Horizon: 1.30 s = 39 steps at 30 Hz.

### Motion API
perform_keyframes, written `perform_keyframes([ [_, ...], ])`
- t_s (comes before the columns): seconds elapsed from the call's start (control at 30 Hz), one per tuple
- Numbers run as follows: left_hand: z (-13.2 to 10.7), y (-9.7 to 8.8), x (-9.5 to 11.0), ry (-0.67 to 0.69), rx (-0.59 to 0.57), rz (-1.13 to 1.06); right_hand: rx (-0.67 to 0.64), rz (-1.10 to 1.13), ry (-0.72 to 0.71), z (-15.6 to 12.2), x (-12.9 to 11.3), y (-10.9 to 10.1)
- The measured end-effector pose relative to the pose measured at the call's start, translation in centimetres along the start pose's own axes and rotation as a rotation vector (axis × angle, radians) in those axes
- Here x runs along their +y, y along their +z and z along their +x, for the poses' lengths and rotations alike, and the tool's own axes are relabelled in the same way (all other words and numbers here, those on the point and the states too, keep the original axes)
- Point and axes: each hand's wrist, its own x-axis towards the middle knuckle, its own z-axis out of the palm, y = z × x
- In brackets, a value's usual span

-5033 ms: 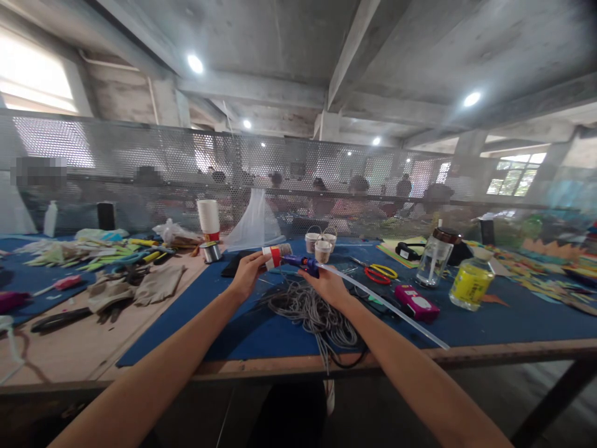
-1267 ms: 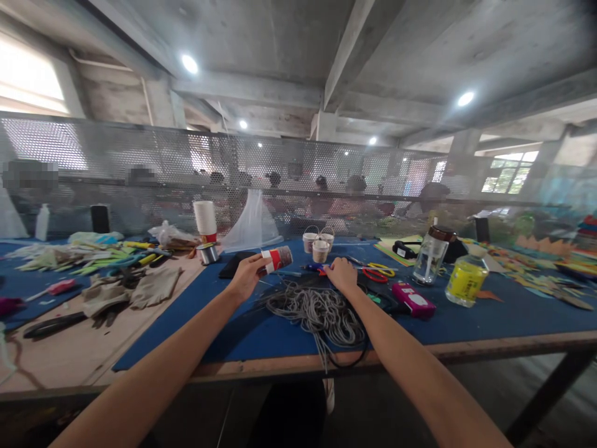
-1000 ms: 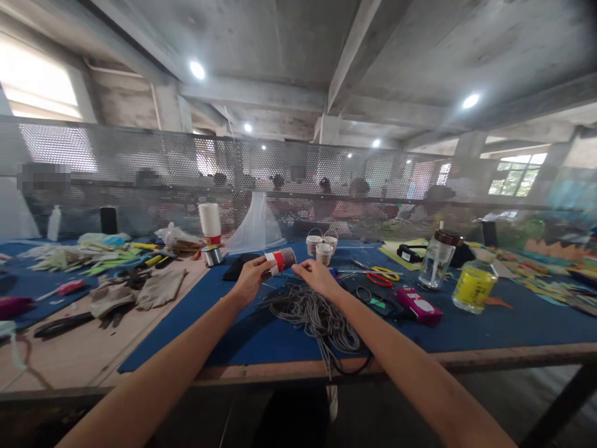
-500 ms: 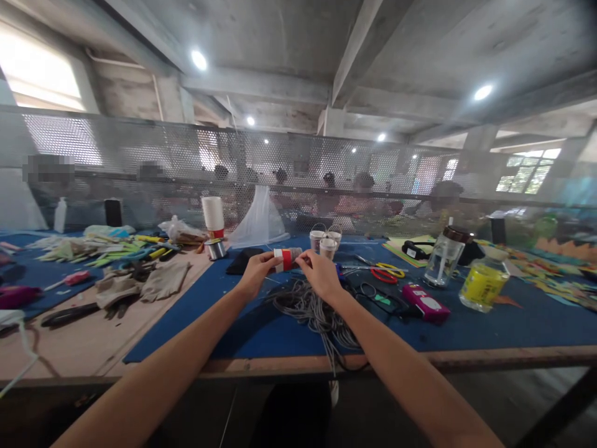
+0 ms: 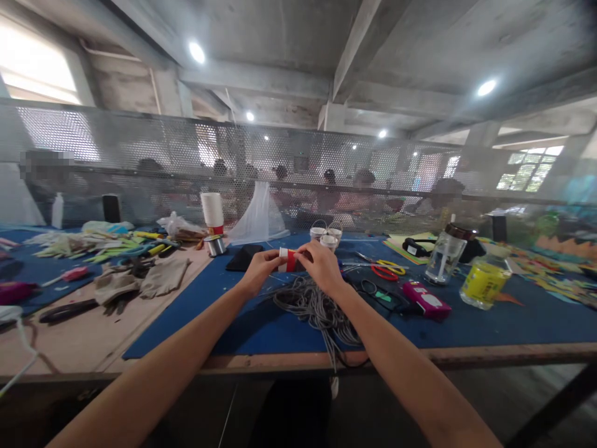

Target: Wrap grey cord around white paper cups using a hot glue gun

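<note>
A small red and white paper cup (image 5: 290, 261) lies sideways in the air between my hands. My left hand (image 5: 259, 270) pinches it at the white rim end. My right hand (image 5: 321, 264) has its fingers closed round the other end, where grey cord is wound; they hide most of that winding. Below, a loose heap of grey cord (image 5: 310, 308) lies on the blue mat (image 5: 224, 336). Behind my right hand stand several small white cups (image 5: 328, 241) with thin looped handles.
On the left are a stack of paper cups (image 5: 212, 210), a wire spool (image 5: 216, 246), work gloves (image 5: 164, 278) and pliers. To the right lie scissors (image 5: 388, 270), a magenta box (image 5: 426, 300), a glass jar (image 5: 444, 255) and a yellow-labelled bottle (image 5: 484, 283). A perforated screen (image 5: 298, 168) rises behind; people sit beyond it.
My right hand has moved slightly left and up along the cup, now covering the grey-wound end that showed before. My left hand keeps its hold on the rim end.
</note>
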Motion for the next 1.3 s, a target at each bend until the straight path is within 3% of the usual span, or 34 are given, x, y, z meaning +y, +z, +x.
perform_keyframes([
  [1.3, 0.1, -0.4, -0.3, -0.004, -0.057, 0.05, 0.032, 0.131, 0.073, 0.2, 1.5, 0.9],
])
